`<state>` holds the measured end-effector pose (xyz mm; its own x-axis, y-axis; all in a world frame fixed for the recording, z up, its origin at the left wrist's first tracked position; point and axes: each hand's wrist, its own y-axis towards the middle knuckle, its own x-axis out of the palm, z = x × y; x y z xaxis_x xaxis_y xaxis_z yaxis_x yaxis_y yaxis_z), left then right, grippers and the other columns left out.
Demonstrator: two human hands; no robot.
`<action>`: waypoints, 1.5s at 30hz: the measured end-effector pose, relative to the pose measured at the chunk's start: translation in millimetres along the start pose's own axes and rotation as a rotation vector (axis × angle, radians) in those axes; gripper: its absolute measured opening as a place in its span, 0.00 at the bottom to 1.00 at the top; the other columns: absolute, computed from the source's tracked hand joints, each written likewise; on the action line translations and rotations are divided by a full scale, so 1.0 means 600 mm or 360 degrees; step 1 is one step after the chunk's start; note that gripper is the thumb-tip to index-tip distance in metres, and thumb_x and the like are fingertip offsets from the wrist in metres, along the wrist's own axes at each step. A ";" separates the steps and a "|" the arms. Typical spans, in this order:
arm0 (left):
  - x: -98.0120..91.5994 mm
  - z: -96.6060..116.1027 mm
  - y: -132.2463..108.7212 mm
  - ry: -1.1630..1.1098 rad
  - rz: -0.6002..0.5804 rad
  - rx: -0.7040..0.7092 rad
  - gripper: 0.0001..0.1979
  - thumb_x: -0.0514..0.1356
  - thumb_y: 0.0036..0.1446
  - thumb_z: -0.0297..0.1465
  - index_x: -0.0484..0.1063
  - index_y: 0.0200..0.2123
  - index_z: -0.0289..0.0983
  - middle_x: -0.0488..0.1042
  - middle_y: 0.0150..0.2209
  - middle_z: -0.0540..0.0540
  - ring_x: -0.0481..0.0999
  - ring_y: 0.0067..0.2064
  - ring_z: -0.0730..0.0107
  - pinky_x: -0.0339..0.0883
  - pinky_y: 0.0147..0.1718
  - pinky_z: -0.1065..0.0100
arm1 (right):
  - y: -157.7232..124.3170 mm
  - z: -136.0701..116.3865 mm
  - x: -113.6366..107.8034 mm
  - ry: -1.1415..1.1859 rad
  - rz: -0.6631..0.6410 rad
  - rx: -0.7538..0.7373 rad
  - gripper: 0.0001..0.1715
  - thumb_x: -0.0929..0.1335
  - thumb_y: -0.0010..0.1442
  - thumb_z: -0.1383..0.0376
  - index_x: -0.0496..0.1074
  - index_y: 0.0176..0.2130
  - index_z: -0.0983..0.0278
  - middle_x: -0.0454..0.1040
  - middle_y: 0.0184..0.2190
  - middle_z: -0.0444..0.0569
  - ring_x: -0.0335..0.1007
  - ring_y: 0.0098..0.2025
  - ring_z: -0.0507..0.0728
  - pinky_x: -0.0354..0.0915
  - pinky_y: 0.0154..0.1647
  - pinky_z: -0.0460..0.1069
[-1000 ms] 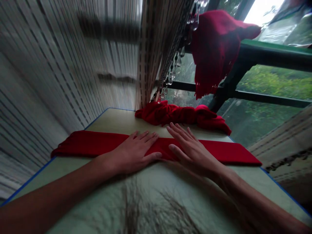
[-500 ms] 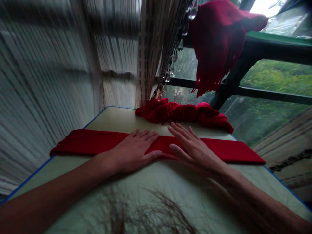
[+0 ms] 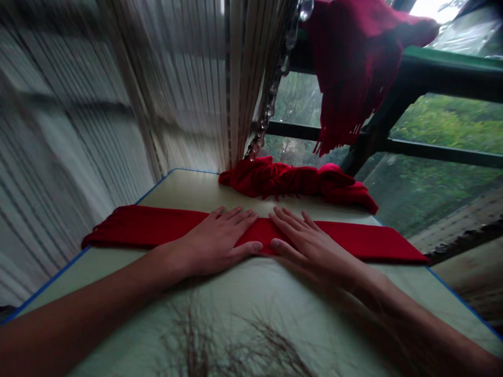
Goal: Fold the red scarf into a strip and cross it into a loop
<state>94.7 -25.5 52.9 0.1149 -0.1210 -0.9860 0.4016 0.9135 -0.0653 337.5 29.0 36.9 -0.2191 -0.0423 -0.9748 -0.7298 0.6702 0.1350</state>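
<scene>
A red scarf (image 3: 149,228), folded into a long flat strip, lies across the table from its left edge to its right edge. Fringe shows at its left end. My left hand (image 3: 220,241) rests flat on the scarf left of its middle, fingers spread and pointing away from me. My right hand (image 3: 306,235) lies on the scarf just right of the middle, fingers stretched out and somewhat apart. A narrow gap separates the two thumbs. Neither hand grasps the cloth.
Behind the strip, a crumpled red cloth (image 3: 291,179) lies along the table's far edge. Another red fringed scarf (image 3: 349,78) hangs over a green window rail (image 3: 451,58). String curtains (image 3: 188,94) hang at the left. The pale table (image 3: 251,303) has a blue rim.
My right hand has come down onto the scarf and slightly nearer to me. My left hand has stayed almost in place. The view has shifted a little.
</scene>
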 end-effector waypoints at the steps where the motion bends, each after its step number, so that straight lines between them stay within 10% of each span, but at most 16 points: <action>1: 0.000 0.000 0.000 -0.0003 0.0011 0.0005 0.39 0.42 0.70 0.56 0.46 0.75 0.39 0.47 0.75 0.42 0.47 0.75 0.52 0.40 0.71 0.46 | 0.000 0.000 0.000 0.0005 0.0013 0.0004 0.41 0.55 0.73 0.43 0.50 0.74 0.61 0.51 0.74 0.54 0.39 0.76 0.64 0.39 0.75 0.69; 45: 0.004 -0.001 0.001 -0.0018 0.0029 0.0011 0.40 0.41 0.70 0.57 0.47 0.75 0.40 0.46 0.75 0.44 0.47 0.75 0.53 0.40 0.72 0.49 | 0.001 0.003 0.005 0.0002 -0.0002 0.0051 0.42 0.54 0.73 0.43 0.50 0.74 0.61 0.48 0.75 0.54 0.38 0.76 0.63 0.38 0.75 0.69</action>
<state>94.6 -25.1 50.3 0.1325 -0.1087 -0.9852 0.4056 0.9129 -0.0462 337.4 30.8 33.4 -0.2191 -0.0441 -0.9747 -0.7087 0.6938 0.1279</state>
